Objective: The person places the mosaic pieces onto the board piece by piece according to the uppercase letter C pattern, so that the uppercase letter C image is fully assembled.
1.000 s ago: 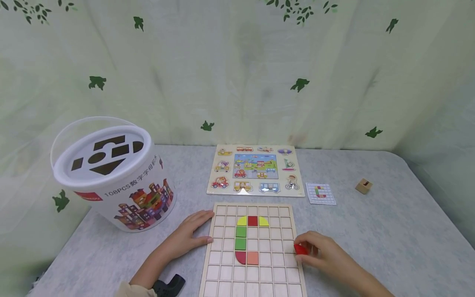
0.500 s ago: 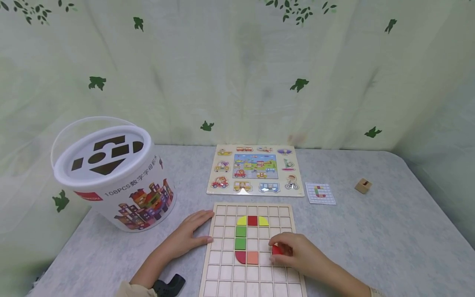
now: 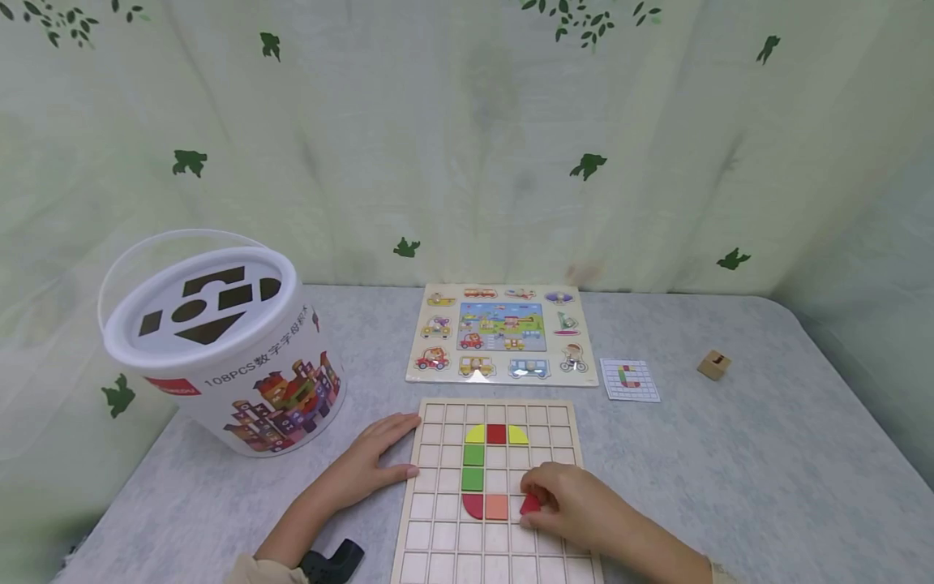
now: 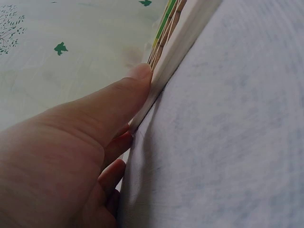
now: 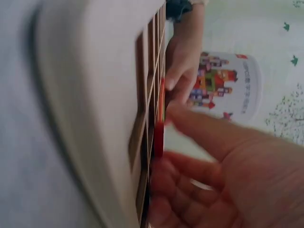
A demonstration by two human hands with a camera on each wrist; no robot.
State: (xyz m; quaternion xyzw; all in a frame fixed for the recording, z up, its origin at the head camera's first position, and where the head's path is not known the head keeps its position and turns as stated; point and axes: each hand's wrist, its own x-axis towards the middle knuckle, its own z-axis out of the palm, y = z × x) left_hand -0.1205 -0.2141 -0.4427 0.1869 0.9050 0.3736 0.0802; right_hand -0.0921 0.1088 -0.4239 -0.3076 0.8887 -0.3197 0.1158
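A wooden grid board (image 3: 445,537) lies in front of me in the head view. My left hand (image 3: 365,464) touches its left edge with extended fingers and thumb; the left wrist view shows the thumb (image 4: 128,88) against the rim. Over the board's right part, my right hand (image 3: 580,504) pinches a small red tile (image 3: 530,504), its shape partly covered by fingers. That tile is right of a salmon square tile (image 3: 497,508), one cell between. A dark red quarter-round (image 3: 473,507), green squares (image 3: 473,479), yellow quarter-rounds (image 3: 519,435) and a red square (image 3: 496,435) sit in cells.
Behind the board lies a vehicle picture puzzle (image 3: 503,369). A small pattern card (image 3: 645,393) and a wooden cube (image 3: 714,365) are to the right. A large white lidded bucket (image 3: 241,381) stands at left. A black object (image 3: 336,563) is by the left wrist.
My right hand has carried the red tile leftward from beside the board's right edge to above its cells, then slightly nearer the salmon tile. The left hand stays put.
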